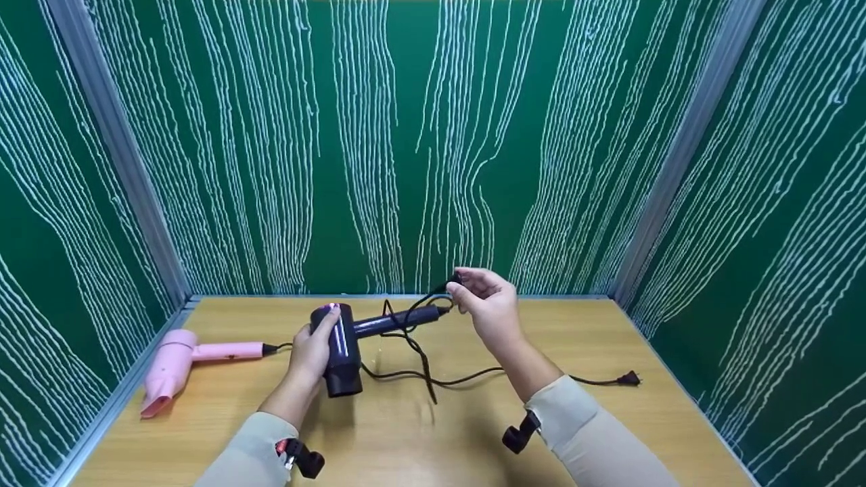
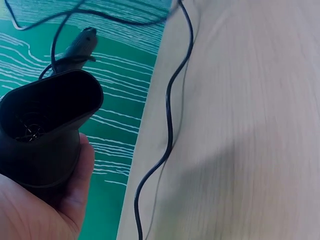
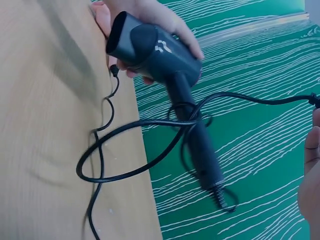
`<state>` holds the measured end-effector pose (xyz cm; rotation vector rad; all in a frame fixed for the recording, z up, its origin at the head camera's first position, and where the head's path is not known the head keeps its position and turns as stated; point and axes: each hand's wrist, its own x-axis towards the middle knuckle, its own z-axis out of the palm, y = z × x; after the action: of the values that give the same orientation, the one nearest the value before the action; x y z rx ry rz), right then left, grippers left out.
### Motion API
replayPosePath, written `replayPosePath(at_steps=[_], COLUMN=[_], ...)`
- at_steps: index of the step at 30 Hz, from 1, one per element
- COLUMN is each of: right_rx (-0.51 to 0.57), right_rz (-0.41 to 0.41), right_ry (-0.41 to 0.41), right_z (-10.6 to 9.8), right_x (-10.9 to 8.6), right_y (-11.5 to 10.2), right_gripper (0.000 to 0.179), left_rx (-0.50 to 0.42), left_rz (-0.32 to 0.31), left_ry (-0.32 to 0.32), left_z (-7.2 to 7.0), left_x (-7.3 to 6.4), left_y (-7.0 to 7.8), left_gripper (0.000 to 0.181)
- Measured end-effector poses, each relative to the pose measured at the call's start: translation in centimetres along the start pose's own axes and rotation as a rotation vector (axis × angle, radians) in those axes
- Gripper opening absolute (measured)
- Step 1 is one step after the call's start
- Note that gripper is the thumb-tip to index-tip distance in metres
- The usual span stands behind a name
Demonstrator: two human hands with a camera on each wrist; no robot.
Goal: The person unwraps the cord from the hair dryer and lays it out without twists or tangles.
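Note:
My left hand [image 1: 310, 357] grips a black hair dryer [image 1: 344, 341] by its barrel, raised over the table. The dryer's handle [image 1: 392, 322] points right, with its black cord [image 3: 150, 121] looped around it. In the left wrist view, the flattened nozzle [image 2: 50, 112] faces the camera. My right hand [image 1: 492, 308], beyond the handle's end, pinches the cord's plug end [image 3: 315, 100] between thumb and fingers. A length of this cord hangs in a loop below the handle.
A pink hair dryer [image 1: 172, 365] lies on the left of the wooden table [image 1: 406, 446]. Its black cord [image 1: 467, 381] runs across the tabletop, passing behind my hands, to a plug [image 1: 629, 379] on the right. Green walls [image 1: 413, 101] with white wavy lines enclose the table.

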<state>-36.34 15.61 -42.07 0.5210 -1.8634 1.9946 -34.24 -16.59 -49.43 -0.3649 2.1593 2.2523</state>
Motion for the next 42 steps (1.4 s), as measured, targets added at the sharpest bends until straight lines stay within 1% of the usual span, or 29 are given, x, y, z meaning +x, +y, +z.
replayPosePath(at_steps=[3,7,9,14,20,25,30,33,39,42], right_rx=[0.024,0.055,0.071,0.074,0.059,0.028,0.0,0.015,0.058,0.061], right_rz=[0.035,0.083,0.102,0.125,0.169,0.217,0.274,0.3,0.326,0.355], right_ry=[0.012,0.026,0.027,0.03,0.049,0.055,0.055,0.053,0.055,0.053], right_z=[-0.1,-0.2,-0.3,-0.5,-1.0,-1.5,-1.8,-1.8,-1.7,-1.8], right_x=[-0.2,-0.5,-0.6,-0.8,-0.8,-1.0,-1.1,-1.0,-1.0,-1.0], right_y=[0.7,1.4,1.8,2.6,3.7,4.5,5.2,5.7,6.4,6.9], right_gripper=[0.024,0.024,0.025,0.03,0.026,0.024,0.024,0.024,0.023,0.021], left_rx=[-0.027,-0.05,-0.061,-0.056,-0.06,-0.058,-0.078,-0.095,-0.14,-0.137], left_rz=[0.009,0.049,0.06,0.049,0.035,0.033,0.047,0.056,0.083,0.08], left_ry=[0.007,0.02,0.016,-0.006,-0.011,-0.002,-0.009,-0.012,-0.007,-0.016], left_z=[-0.1,-0.1,-0.1,-0.3,-0.7,-0.5,-0.3,-0.3,-0.2,0.0], left_x=[-0.2,-0.3,-0.4,-0.8,-0.6,-0.6,-0.6,-0.6,-0.6,-0.6], left_y=[0.3,0.7,1.0,1.8,2.1,2.5,2.9,3.1,3.1,3.2], left_gripper=[0.099,0.09,0.087,0.091,0.093,0.092,0.091,0.089,0.078,0.077])
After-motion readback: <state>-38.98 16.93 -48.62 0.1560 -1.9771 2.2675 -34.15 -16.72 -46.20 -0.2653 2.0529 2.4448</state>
